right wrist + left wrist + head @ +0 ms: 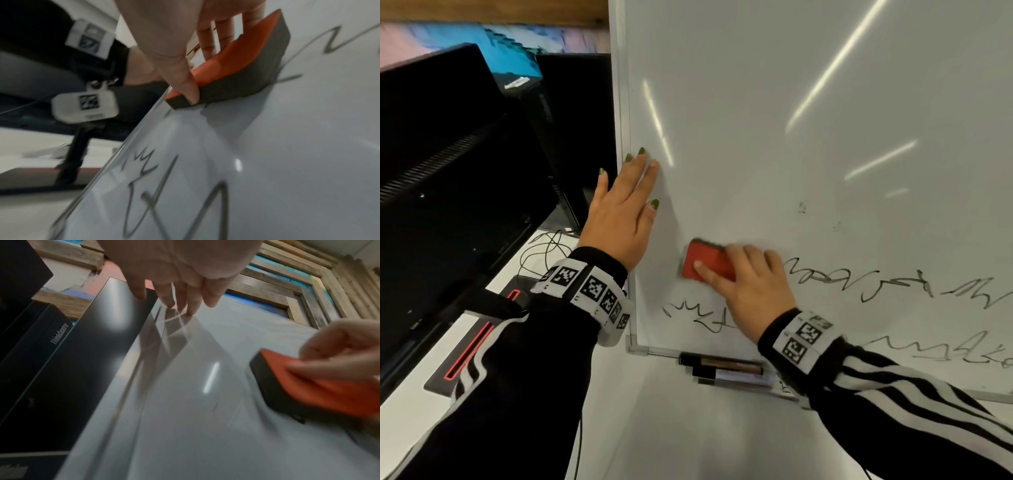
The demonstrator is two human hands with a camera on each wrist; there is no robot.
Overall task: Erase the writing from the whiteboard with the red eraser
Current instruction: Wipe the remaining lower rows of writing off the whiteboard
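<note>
The whiteboard (791,120) stands upright on the desk, with black scribbled writing (859,281) across its lower part. My right hand (750,284) grips the red eraser (705,262) and holds its dark felt side flat on the board, just left of the upper line of writing. In the right wrist view the thumb pinches the near edge of the eraser (236,65) and the fingers hold the far edge, with more writing (154,186) below. My left hand (623,205) lies flat with straight fingers on the board's left frame. Its fingertips (189,309) touch the board surface.
Black markers (722,365) lie on the ledge under the board's lower edge. A dark monitor (448,171) and a black computer case (41,353) stand close to the left of the board. Cables (544,250) trail over the white desk (688,428).
</note>
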